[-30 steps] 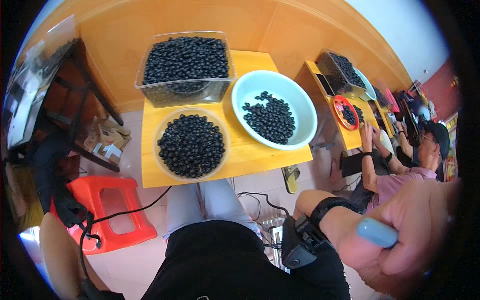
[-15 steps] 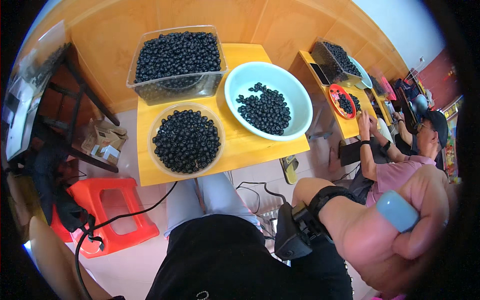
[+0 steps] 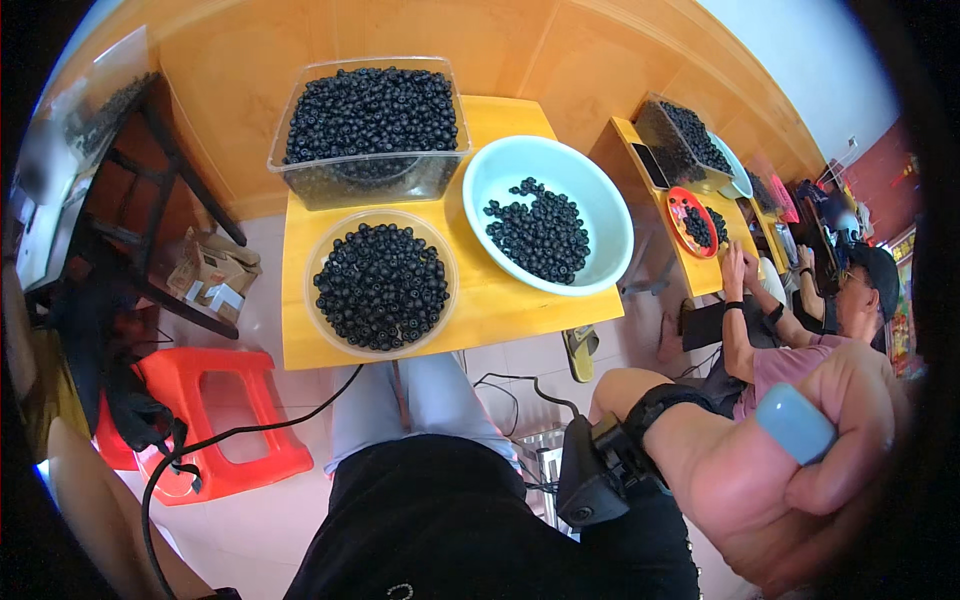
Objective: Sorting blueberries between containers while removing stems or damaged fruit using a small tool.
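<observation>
My right hand (image 3: pixel 850 440) is raised close at the right edge, its fingers closed around a smooth light blue rounded block (image 3: pixel 796 424). A black band with a small dark camera (image 3: pixel 590 485) sits on my right forearm. Of my left arm only the forearm (image 3: pixel 105 500) shows at the lower left; its hand is out of view. On the yellow table (image 3: pixel 490 335) before me stand a clear rectangular tub (image 3: pixel 365 188), a shallow round tray (image 3: pixel 452 285) and a light blue basin (image 3: pixel 612 215). All three hold small round black pieces (image 3: pixel 383 285) that look like beads.
A red stool (image 3: pixel 225 440) stands at the left, under a black cable (image 3: pixel 270 428). Beyond it are a dark table frame (image 3: pixel 175 175) and a cardboard box (image 3: pixel 215 275). At the right, a person in a cap (image 3: pixel 790 360) works by a red plate (image 3: pixel 672 222) on another table.
The view has shifted slightly, so the tables and tubs appear a little further right and lower. My right hand keeps hold of the light blue block.
</observation>
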A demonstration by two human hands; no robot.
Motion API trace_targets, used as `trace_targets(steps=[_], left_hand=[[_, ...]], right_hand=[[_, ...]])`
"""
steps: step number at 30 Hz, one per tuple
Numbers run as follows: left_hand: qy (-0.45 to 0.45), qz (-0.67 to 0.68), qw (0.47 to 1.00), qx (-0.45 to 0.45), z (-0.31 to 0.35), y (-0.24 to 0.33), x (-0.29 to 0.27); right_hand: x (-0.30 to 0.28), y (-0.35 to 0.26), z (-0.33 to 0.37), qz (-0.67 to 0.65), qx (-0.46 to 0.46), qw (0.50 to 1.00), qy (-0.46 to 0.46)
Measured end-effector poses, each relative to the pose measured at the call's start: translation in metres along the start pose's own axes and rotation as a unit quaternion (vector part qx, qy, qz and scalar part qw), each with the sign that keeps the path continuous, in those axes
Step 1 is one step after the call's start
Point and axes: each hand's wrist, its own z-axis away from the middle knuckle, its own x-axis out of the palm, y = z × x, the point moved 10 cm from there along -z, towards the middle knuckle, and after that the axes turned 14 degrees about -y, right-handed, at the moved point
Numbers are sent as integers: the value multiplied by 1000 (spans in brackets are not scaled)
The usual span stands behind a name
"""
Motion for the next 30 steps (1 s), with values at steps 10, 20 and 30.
trace_targets(steps=[10,20,30], left_hand=[[51,-153,981,-110,24,-5,-21],[118,-367,894,-228,54,22,-62],[-20,-225,883,-412,112,-201,-8]], right_hand=[[7,7,5,-19,-8,1000,19],[9,19,-3,-109,-10,994,10],[-17,1,16,-118,-31,992,39]])
